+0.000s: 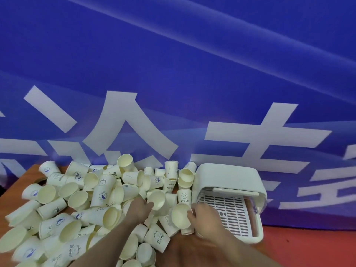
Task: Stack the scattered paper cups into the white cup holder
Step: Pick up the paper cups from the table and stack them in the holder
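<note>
While the right hand (204,216) curls its fingers round a cup (180,215) on its side, the white cup holder (229,176) sits just beyond it. Left hand (139,208) pinches another cup (157,200) amid the heap (77,199).

We note matt paper cups (100,195), smooth white plastic cup holder (227,176), wood-grain table (25,176), glossy backdrop (173,64).

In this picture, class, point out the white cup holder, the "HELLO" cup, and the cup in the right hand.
white cup holder (229,174): head view, top shell.
"HELLO" cup (184,196): head view, printed side.
cup in right hand (180,215): head view, inside.
</note>
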`<action>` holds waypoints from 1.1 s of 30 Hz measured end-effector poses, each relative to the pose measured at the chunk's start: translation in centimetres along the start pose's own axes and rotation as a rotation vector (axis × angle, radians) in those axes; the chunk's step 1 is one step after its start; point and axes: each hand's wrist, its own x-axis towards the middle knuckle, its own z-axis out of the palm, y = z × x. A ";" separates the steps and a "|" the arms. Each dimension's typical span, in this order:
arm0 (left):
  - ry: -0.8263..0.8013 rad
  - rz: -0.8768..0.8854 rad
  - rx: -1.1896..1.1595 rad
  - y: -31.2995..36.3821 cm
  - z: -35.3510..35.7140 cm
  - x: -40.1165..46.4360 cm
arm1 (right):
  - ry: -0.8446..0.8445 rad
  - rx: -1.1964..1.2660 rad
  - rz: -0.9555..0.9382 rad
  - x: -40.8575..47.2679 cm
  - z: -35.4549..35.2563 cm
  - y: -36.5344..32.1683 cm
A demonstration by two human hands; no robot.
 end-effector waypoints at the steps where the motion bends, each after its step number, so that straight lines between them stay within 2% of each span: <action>1: 0.012 0.023 0.003 0.3 0.1 -0.2 | 0.022 0.023 0.025 -0.4 -0.4 0.4; 7: -0.080 0.158 0.097 2.4 1.7 -1.1 | 0.122 0.107 0.202 -2.6 -2.3 4.3; 15: -0.097 0.398 0.181 8.6 6.3 -2.7 | 0.201 0.217 0.436 -5.9 -4.6 10.4; 22: -0.150 0.437 0.267 11.3 9.9 -2.6 | 0.210 0.219 0.492 -7.6 -5.3 13.6; 33: -0.206 0.388 0.473 11.6 13.7 -1.3 | 0.139 0.260 0.552 -7.9 -4.8 15.7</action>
